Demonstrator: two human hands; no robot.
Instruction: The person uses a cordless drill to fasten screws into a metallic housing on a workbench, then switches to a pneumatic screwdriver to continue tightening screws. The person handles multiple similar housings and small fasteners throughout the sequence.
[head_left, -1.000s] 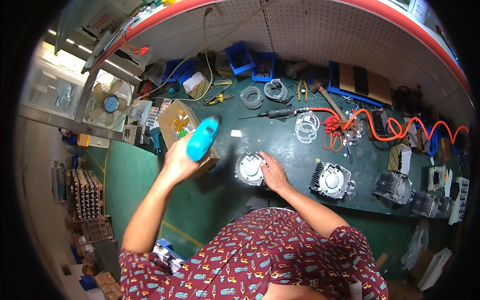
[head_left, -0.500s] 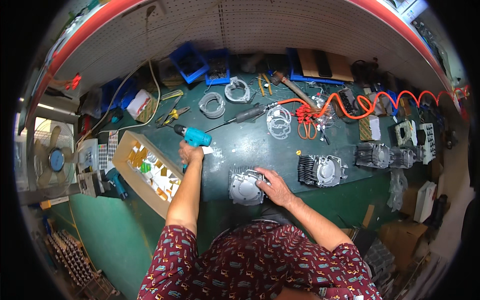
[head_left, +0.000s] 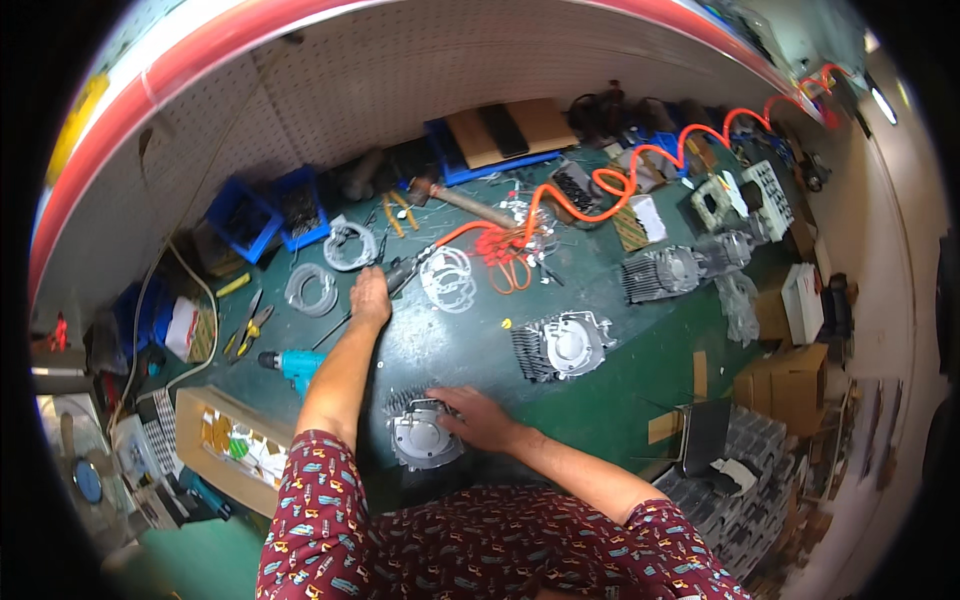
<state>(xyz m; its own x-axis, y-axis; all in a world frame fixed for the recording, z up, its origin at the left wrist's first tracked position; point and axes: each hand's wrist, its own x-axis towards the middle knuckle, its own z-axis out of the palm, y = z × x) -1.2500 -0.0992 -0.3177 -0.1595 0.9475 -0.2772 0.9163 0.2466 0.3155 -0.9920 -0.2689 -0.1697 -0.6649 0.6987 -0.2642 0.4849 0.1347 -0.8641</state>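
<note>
My left hand (head_left: 371, 296) is closed around the dark body of an air tool (head_left: 402, 274). A long thin shaft sticks out from the tool to the lower left, and an orange hose leads off its other end. My right hand (head_left: 482, 418) grips the upper right edge of a finned metal engine casting (head_left: 424, 436) near the front of the bench. Left of my left forearm lies a teal cordless drill (head_left: 292, 366), its handle partly hidden by the arm. A second finned casting (head_left: 565, 346) stands to the right.
An open carton (head_left: 190, 440) of small parts sits at the left. Pliers (head_left: 250, 333), clear ring-shaped parts (head_left: 312, 290) and blue bins (head_left: 243, 218) lie farther back. The coiled orange hose (head_left: 640, 150) runs to the right above more castings (head_left: 662, 273).
My left hand has let go of the teal drill and taken hold of the air tool. The right hand stays on the casting. The whole view has turned toward the right.
</note>
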